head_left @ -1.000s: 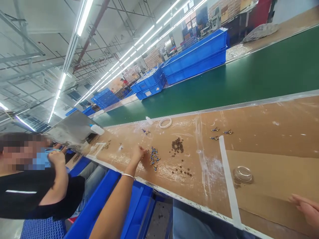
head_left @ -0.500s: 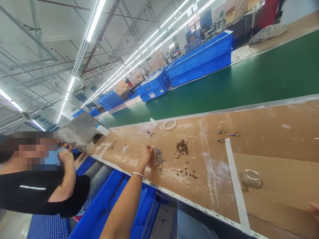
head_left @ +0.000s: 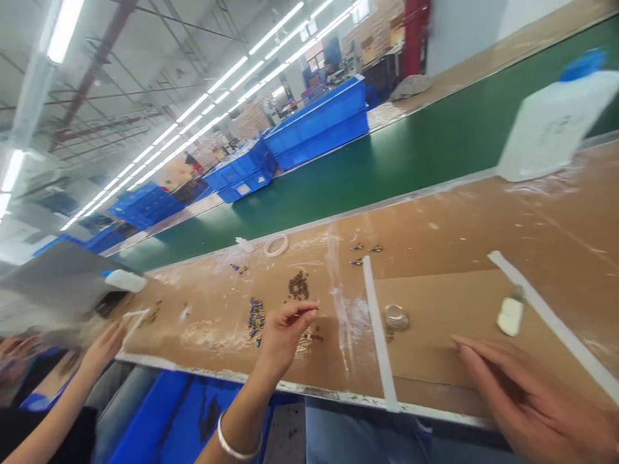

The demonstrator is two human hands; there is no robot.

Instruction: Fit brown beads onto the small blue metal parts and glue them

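Observation:
My left hand (head_left: 283, 332), with a white bangle at the wrist, is over the table with thumb and forefinger pinched. A tiny thing shows at the fingertips, too small to name. Beneath and behind this hand lie a pile of small brown discs (head_left: 298, 285) and a heap of blue-and-gold small parts (head_left: 255, 319). My right hand (head_left: 527, 393) hovers over the cardboard sheet (head_left: 435, 303), thumb and forefinger pressed together; whatever they hold, if anything, is hidden. A clear round dish (head_left: 396, 317) stands on the sheet left of it, and a small bottle with whitish contents (head_left: 511, 314) behind it.
A large white bottle with a blue cap (head_left: 556, 129) stands at the back right. Near the belt lie a tape ring (head_left: 276, 245) and a few blue-and-gold pieces (head_left: 366, 249). Blue crates (head_left: 319, 129) stand beyond the green belt (head_left: 411, 148). A co-worker's hand (head_left: 104, 341) reaches in at left.
The view has swung right. My left hand has moved from left of the blue-and-gold heap to its right, near the brown discs. My right hand has come well into view.

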